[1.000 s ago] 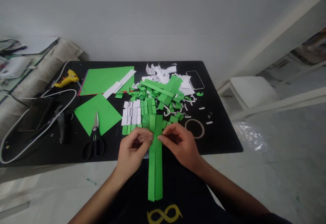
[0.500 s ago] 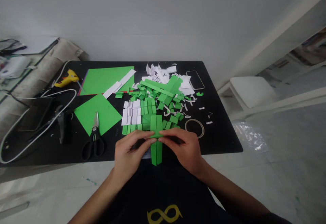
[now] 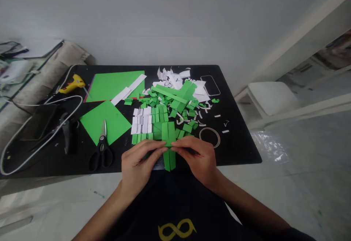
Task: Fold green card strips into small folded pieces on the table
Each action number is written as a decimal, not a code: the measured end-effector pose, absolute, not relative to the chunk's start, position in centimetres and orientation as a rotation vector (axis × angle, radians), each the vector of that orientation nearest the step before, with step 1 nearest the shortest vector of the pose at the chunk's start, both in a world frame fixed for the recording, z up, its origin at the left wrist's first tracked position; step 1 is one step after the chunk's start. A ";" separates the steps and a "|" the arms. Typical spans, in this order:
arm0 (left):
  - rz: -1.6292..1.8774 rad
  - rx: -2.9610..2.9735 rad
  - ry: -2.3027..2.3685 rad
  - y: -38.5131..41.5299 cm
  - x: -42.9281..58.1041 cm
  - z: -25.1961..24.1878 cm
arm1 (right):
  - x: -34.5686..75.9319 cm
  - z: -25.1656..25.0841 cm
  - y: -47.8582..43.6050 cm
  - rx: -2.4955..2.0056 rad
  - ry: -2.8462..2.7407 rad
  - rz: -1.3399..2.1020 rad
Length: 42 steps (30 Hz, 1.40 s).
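At the near edge of the table (image 3: 238, 151), left to right: scissors (image 3: 102, 138), blades over a green sheet (image 3: 117, 124); left hand (image 3: 137, 162), thumb and forefinger in a narrow pinch on the left side of a green paper strip (image 3: 168, 134); strip upright between both hands, lengthwise seam showing, step in hand apparently a crosswise fold, next move likely calling for even thumb pressure along it; right hand (image 3: 199, 160) pinching the right side, fingertips level with the left's, forearms converging.

"Where's our vantage point, then?"
"Single head-worn camera, up on the near side of the black table (image 3: 236, 149), facing forward and down!"
"How close?"
"Near: table mid-view, wall (image 3: 164, 22) beyond it, floor (image 3: 304, 157) to its right!"
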<state>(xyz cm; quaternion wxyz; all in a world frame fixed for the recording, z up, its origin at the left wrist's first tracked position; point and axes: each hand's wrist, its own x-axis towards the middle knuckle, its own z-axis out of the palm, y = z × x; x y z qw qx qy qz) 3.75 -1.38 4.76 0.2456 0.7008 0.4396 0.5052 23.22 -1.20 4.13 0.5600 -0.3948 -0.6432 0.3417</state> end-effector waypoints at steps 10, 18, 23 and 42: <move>1.385 1.920 1.252 -1.2 3.8 4.8 | 23.3 4.7 -1.4 -1.052 -1.501 0.773; 1.218 1.675 1.276 -1.0 4.1 3.5 | 22.9 5.2 -1.2 -1.126 -1.197 1.219; 1.162 1.630 1.278 -1.2 4.2 3.8 | 23.1 5.1 -1.1 -1.137 -1.157 1.279; 1.011 1.554 1.242 -1.1 4.2 4.5 | 23.4 5.3 -0.7 -1.217 -1.352 1.179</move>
